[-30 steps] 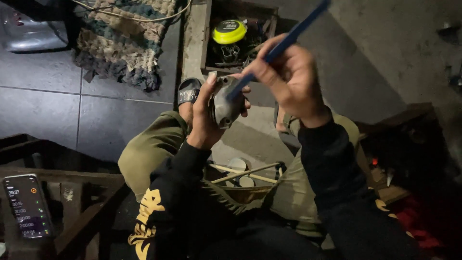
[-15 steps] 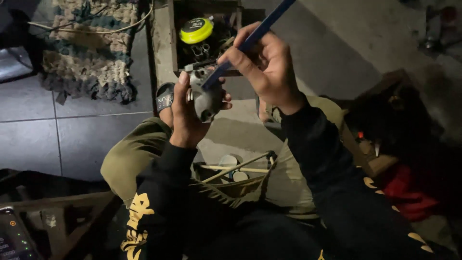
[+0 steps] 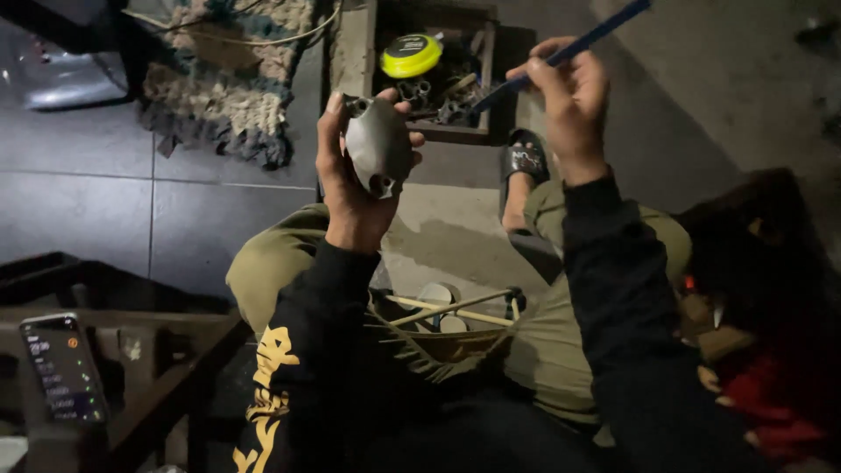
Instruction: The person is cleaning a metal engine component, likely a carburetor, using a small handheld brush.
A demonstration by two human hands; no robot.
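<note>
The left hand is clenched around a rounded grey metal part, smooth and dull, with small lugs at its top and bottom ends; its long axis runs roughly upright, tilted slightly toward the right hand. The right hand pinches a slim blue tool, a straight rod whose long axis slants from upper right down to lower left, its low end pointing at the metal part but well apart from it. So the metal part lies to the left of and a little below the blue tool's tip, with the left hand the nearer one. Beyond the metal part sits a wooden tray of dark oddments holding 1 yellow-green round case; left of the metal part lies a coarse woven rug on grey floor tiles.
</note>
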